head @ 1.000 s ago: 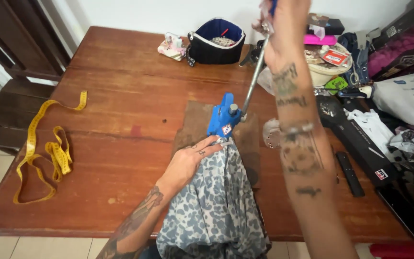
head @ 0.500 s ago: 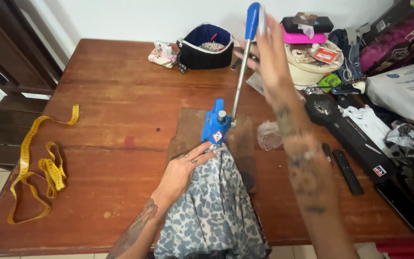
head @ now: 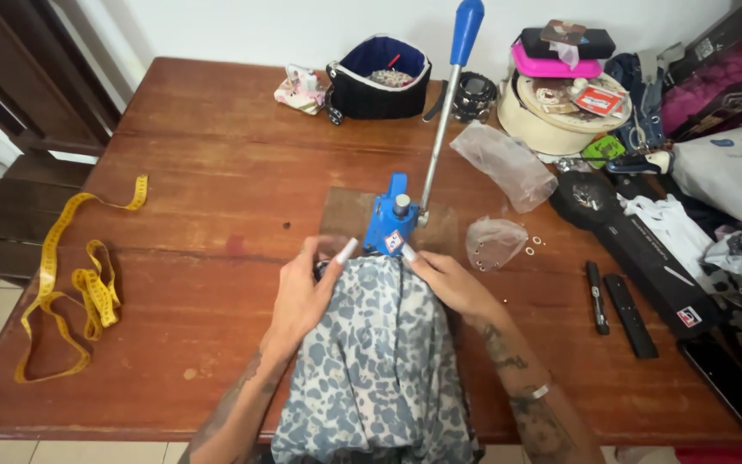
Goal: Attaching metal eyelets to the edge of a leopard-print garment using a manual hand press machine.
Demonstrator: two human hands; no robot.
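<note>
I see both hands on the cloth [head: 375,361], a grey-blue leopard-spotted fabric that runs from the bottom edge of the view up to the foot of the blue press [head: 391,225]. My left hand [head: 302,296] lies over the cloth's upper left edge, fingers curled and gripping the fabric, one long pale nail pointing up toward the press. My right hand [head: 448,283] holds the upper right edge, fingertips pinching the cloth just at the base of the press. The two hands sit close either side of the press, both clamped on fabric. The press stands on a dark mat [head: 345,215] in the middle of the wooden tabletop [head: 216,155], and its lever [head: 448,103], a metal rod with a blue grip, stands raised and leans up to the right; neither hand touches it. Just right of the press lies a small clear bag [head: 495,242] with a few metal rings beside it, and a larger clear bag [head: 504,163] lies behind that. A yellow tape measure [head: 79,275] is looped well apart at the left edge. At the back sit a black pouch [head: 380,77] and a round cream tin [head: 551,112], and two black sticks [head: 616,301] lie to the right.
</note>
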